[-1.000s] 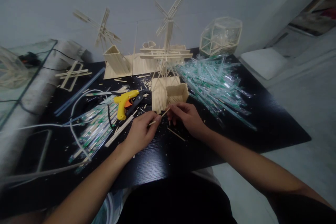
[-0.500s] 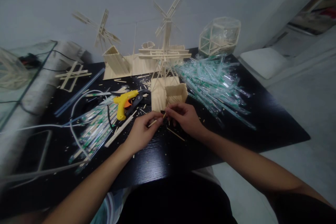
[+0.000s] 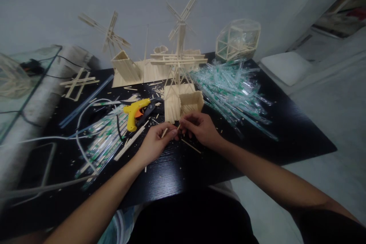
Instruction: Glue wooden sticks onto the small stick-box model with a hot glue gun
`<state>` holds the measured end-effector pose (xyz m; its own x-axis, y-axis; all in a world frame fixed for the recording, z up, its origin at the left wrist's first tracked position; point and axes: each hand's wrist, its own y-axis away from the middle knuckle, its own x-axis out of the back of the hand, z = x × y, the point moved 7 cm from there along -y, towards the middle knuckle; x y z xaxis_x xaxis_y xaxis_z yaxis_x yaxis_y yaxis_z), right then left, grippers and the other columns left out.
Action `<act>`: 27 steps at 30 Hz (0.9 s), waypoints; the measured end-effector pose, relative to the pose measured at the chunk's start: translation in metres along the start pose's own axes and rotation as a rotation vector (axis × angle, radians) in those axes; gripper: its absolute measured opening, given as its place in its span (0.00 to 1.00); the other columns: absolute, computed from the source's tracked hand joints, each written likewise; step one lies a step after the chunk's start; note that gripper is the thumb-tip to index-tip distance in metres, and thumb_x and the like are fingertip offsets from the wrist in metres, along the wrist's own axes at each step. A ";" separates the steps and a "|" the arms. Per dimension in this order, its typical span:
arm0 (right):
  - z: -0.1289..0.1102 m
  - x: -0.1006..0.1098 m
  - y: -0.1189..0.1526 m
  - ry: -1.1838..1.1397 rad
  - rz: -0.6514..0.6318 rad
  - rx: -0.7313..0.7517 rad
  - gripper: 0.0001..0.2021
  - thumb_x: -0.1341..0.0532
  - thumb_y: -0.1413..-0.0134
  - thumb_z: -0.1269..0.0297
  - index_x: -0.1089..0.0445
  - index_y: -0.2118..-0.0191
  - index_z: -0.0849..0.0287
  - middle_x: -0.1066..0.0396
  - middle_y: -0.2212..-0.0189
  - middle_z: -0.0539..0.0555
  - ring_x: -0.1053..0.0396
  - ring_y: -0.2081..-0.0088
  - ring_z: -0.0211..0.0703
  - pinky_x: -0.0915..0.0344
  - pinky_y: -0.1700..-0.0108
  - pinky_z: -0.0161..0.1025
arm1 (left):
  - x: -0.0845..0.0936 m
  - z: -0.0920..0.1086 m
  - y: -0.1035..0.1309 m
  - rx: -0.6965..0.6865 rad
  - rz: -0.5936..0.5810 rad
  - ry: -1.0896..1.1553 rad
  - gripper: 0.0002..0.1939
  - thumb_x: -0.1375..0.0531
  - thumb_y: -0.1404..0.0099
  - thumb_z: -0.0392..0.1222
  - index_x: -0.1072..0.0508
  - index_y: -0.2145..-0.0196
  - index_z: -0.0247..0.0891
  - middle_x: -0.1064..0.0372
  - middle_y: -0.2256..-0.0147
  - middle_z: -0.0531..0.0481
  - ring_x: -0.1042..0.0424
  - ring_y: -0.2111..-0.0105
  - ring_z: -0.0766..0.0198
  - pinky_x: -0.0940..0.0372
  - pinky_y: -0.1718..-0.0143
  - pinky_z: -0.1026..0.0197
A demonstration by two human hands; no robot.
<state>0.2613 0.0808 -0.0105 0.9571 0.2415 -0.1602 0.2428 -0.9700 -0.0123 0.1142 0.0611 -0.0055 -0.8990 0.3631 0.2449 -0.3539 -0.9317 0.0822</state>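
Note:
My left hand (image 3: 156,143) is closed in a pinch on a short wooden stick (image 3: 164,133), whose pale end shows between thumb and fingers. Right beside it, fingertips almost meeting, my right hand (image 3: 203,130) pinches a thin piece of wooden stick (image 3: 178,126); whether both hands hold one stick, I cannot tell. Just beyond them stands a small open box of sticks (image 3: 192,101) on a stick base (image 3: 172,106), joined to a model windmill (image 3: 180,42). A loose stick (image 3: 191,145) lies on the black table below my right hand.
A yellow glue gun (image 3: 135,112) with a white cord rests left of my hands, by black-handled pliers (image 3: 147,113) and wrapped stick bundles (image 3: 107,141). Clear plastic wrappers (image 3: 231,87) are heaped at right. Another windmill (image 3: 126,66) and a faceted frame (image 3: 238,40) stand behind.
The stick in my left hand has tilted a little steeper, and the fingers have shifted slightly. Both hands stay in the same place; the other things have not moved.

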 end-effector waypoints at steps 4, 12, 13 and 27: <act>0.001 -0.001 0.000 0.006 -0.035 0.004 0.17 0.30 0.47 0.49 0.27 0.69 0.60 0.26 0.76 0.50 0.33 0.79 0.34 0.39 0.81 0.30 | -0.002 -0.003 0.001 0.058 -0.018 0.037 0.16 0.40 0.32 0.52 0.26 0.70 0.37 0.29 0.75 0.53 0.38 0.77 0.67 0.46 0.74 0.65; 0.001 -0.003 0.001 0.046 -0.071 0.000 0.19 0.31 0.46 0.46 0.29 0.69 0.60 0.28 0.78 0.48 0.36 0.81 0.33 0.40 0.81 0.30 | -0.004 -0.001 0.002 0.047 -0.021 0.010 0.22 0.42 0.30 0.55 0.30 0.75 0.36 0.35 0.78 0.55 0.45 0.79 0.69 0.51 0.76 0.65; 0.001 -0.003 0.001 0.046 -0.075 -0.004 0.19 0.31 0.46 0.46 0.29 0.69 0.60 0.28 0.78 0.48 0.36 0.81 0.33 0.41 0.81 0.30 | -0.004 -0.001 0.002 0.044 -0.021 0.005 0.23 0.43 0.30 0.55 0.30 0.76 0.36 0.36 0.78 0.55 0.45 0.79 0.69 0.51 0.76 0.65; 0.004 -0.008 0.001 0.009 -0.106 -0.042 0.20 0.30 0.48 0.45 0.28 0.69 0.60 0.28 0.78 0.49 0.37 0.81 0.32 0.42 0.81 0.29 | -0.006 -0.001 0.001 0.111 0.001 0.078 0.28 0.43 0.32 0.63 0.31 0.78 0.37 0.38 0.83 0.55 0.47 0.83 0.70 0.53 0.80 0.65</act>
<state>0.2531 0.0778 -0.0128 0.9268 0.3435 -0.1517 0.3493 -0.9369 0.0126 0.1188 0.0576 -0.0081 -0.9181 0.3585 0.1692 -0.3266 -0.9260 0.1895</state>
